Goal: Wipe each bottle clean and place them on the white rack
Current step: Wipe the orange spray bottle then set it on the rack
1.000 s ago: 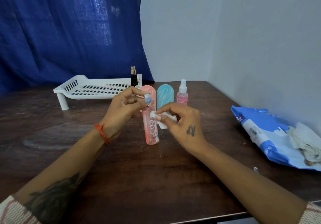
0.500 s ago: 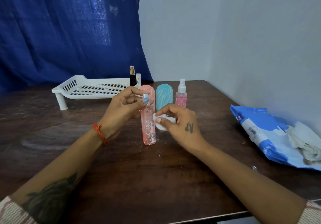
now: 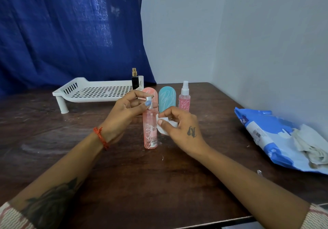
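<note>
Left hand (image 3: 124, 111) pinches the silver spray top of the upright clear pink plastic bottle (image 3: 150, 131) at counter (image 3: 124, 175) centre. Right hand (image 3: 181, 127) presses a folded white wipe (image 3: 164, 125) against its 3 o'clock side. Label script is illegible. White perforated plastic rack (image 3: 99, 92) stands at 11 o'clock.

white wipe (image 3: 166, 125) slid lower down pink bottle (image 3: 150, 129)

Both forearms reach forward from the lower corners and converge at centre. The left hand (image 3: 124, 111) is raised, wrist bent, its thumb and fingers curled in a grip round the spray top of the tall pink bottle (image 3: 150, 131), the blue-painted thumbnail at the front. The right hand (image 3: 181, 127), back facing up, pinches a white wipe (image 3: 164, 125) between thumb and fingertips, pressed to the bottle just below the left grip.
</note>
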### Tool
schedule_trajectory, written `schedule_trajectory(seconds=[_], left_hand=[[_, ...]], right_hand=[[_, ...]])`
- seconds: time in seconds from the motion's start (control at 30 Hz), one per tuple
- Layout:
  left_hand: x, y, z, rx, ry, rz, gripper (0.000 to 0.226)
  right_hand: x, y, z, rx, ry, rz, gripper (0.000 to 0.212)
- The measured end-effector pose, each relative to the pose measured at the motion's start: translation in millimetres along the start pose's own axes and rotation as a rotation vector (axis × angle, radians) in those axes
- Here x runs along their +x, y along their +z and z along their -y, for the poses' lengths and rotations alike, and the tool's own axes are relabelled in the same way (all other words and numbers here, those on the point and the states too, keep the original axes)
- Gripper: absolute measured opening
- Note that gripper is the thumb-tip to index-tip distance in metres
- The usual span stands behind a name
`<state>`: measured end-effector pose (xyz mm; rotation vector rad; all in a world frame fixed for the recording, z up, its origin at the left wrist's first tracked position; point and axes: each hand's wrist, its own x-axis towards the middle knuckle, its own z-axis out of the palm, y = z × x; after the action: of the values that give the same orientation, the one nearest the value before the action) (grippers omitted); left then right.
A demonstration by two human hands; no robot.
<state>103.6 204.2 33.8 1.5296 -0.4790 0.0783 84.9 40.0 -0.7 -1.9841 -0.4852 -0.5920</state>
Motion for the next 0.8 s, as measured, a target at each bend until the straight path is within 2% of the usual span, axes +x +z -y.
schedule_trajectory(seconds=[0.23,0.33,0.53,0.67,0.8], left_hand=[[-1.7,1.4,-1.7,-0.035,-0.006,0.059,0.022],[-1.8,1.1,-0.4,-0.024,-0.004,0.054,0.015],[-0.4,-1.1,1.0,0.002,0.003,0.032,0.015],[-0.3,0.4,1.3,0.017,0.016,0.054,0.018],[-0.2,1.2,0.8,0.051,0.031,0.048,0.026]], right_hand=[[2.6,1.2,4.6,0.073,-0.03,-0.1,0.011],[0.6,-0.9,7.3,0.115,-0.093,-0.093,0.008],[-1.7,-0.2,2.6,0.073,-0.07,-0.09,0.006],[0.5,1.5,5.1,-0.003,-0.203,-0.201,0.012],[0.7,0.3,3.6,-0.021,-0.287,-0.166,0.008]])
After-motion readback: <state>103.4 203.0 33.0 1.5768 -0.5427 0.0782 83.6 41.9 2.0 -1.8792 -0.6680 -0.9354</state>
